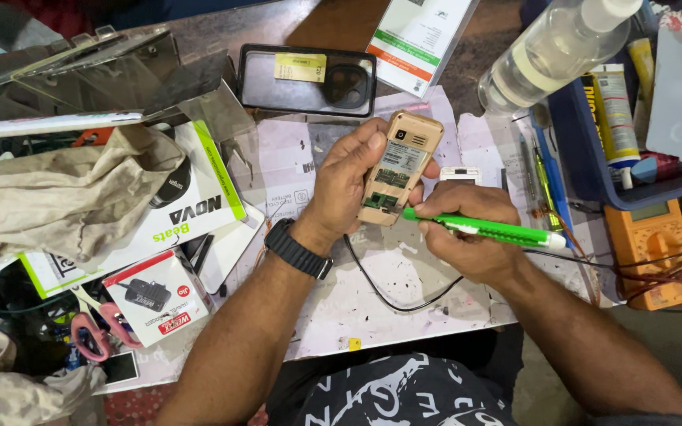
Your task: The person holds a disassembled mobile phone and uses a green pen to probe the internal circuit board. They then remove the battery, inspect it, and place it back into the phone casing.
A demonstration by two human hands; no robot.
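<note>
My left hand point(349, 177) gripped the gold phone point(398, 166), back open, above the table's point(404, 300) middle, long axis tilted away. My right hand point(467, 237) clenched the green tool point(491, 229), tip touching the phone's lower edge.

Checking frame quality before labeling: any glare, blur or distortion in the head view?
Head view: even light, soft shadows; the phone and green tool in the hands are sharp; glare on the clear plastic sheet top left; mild wide-angle stretch toward the edges, bottle cropped.
</note>
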